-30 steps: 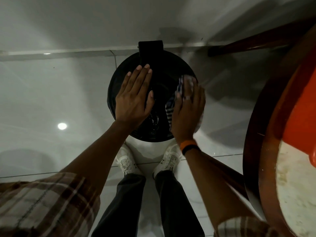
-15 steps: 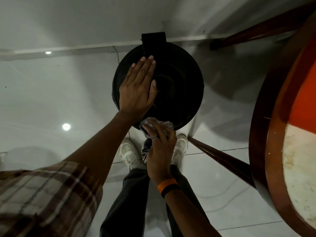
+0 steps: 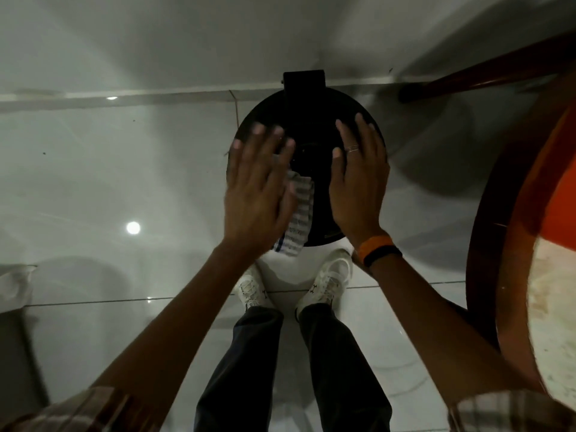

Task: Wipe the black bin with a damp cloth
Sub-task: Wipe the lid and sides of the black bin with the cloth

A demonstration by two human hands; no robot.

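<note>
The round black bin [image 3: 311, 126] stands on the white tiled floor against the wall, seen from straight above, with its lid shut and a hinge block at the far side. My left hand [image 3: 258, 188] lies over the lid's left edge with fingers spread and blurred. It presses a striped grey-and-white cloth [image 3: 297, 219], which sticks out from under the palm toward me. My right hand [image 3: 358, 185], wearing a ring and an orange-and-black wristband, rests flat on the right half of the lid and holds nothing.
A round wooden table [image 3: 498, 244] with an orange-and-white top fills the right side, close to my right arm. One of its dark legs [image 3: 467, 79] slants along the wall beyond the bin. My white shoes [image 3: 251, 289] stand just in front of the bin.
The cloth has passed from my right hand to my left hand. My right hand rose from the bin's near side onto the lid's right half. My left hand shifted to the left edge.
</note>
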